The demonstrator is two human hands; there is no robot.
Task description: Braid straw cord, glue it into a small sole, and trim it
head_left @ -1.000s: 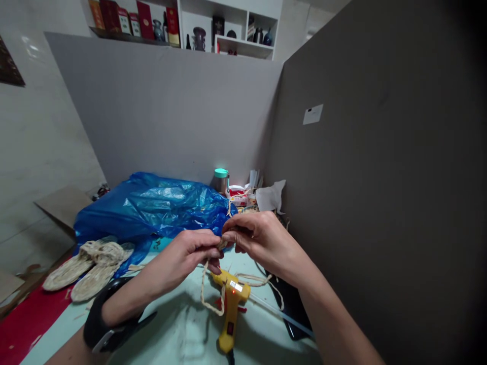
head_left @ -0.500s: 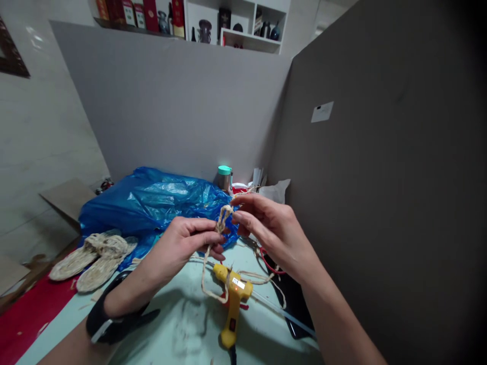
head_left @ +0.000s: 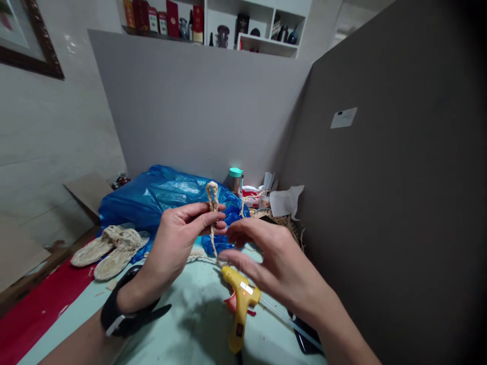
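Observation:
Between the thumb and fingers of my left hand [head_left: 186,230] is a braided straw cord [head_left: 212,193], its looped end standing up above the fingertips. The cord's tail hangs below the hand toward the nozzle of a yellow glue gun [head_left: 241,294]. My right hand [head_left: 266,253] is just to the right, thumb and fingers spread apart, with nothing visible between them. Its thumb is close to the hanging tail; whether they touch I cannot tell. The glue gun lies on the pale green tabletop [head_left: 190,324], with a clear glue stick [head_left: 279,312] in its back end.
A pair of woven straw slippers [head_left: 114,251] lies at left by a red cloth [head_left: 49,314]. Behind my hands is a blue plastic bag [head_left: 171,187], with a steel cup [head_left: 235,180] beside it. Grey partitions [head_left: 198,111] enclose the back and right. A dark phone-like object [head_left: 308,339] lies under my right forearm.
My right hand has come away from the cord's loop, moving down with its fingers spread wider. The left hand has lifted the cord, and its loop now points upright. The view has shifted left.

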